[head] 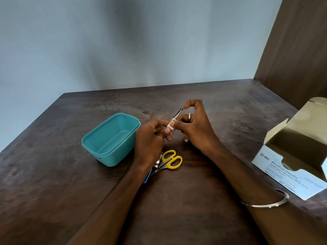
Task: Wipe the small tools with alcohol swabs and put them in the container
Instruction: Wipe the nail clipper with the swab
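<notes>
Above the table I hold a thin metal tool [177, 114] that looks like tweezers, tilted up to the right. My left hand [150, 140] pinches its lower end. A white alcohol swab [170, 127] is wrapped round the tool there, and my right hand [194, 124] pinches the swab with its thumb. My right index fingertip touches the tool's upper tip. The teal container [92, 144] stands open just left of my left hand, with nothing visible inside. Yellow-handled scissors [172, 160] lie below my hands, next to a shiny metal tool [158, 163] and a blue item [146, 178], both partly hidden by my left wrist.
An open white box of alcohol swabs [276, 167] lies at the right edge of the dark wooden table [212, 96]. A wall runs behind the table and a brown panel [297, 50] stands at the right. I wear a metal bangle [270, 204] on my right wrist.
</notes>
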